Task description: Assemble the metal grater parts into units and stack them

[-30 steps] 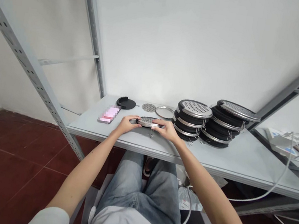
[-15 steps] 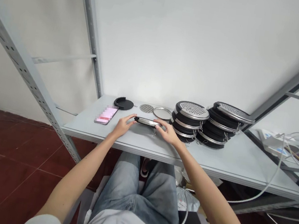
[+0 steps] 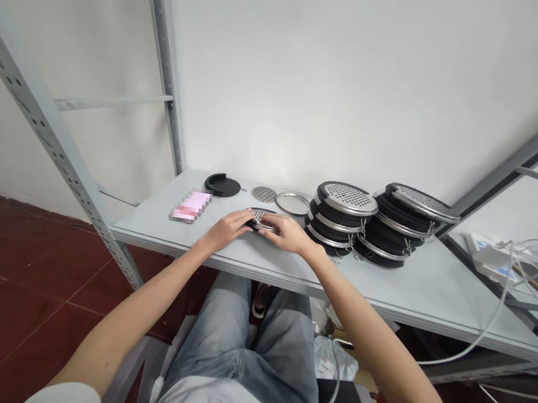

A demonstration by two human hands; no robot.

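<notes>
Fingers (image 3: 242, 216) of left hand (image 3: 226, 229) and right hand (image 3: 291, 234) hold 1 perforated disc (image 3: 259, 214) between them, near 2 stacks (image 3: 344, 201).

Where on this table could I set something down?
The widest bare patch of table lies right of the rightmost stack, toward the white cable. A smaller gap separates the phone from the left hand. It's crowded around the right hand: perforated disc, mesh disc, metal ring, another stack.
</notes>
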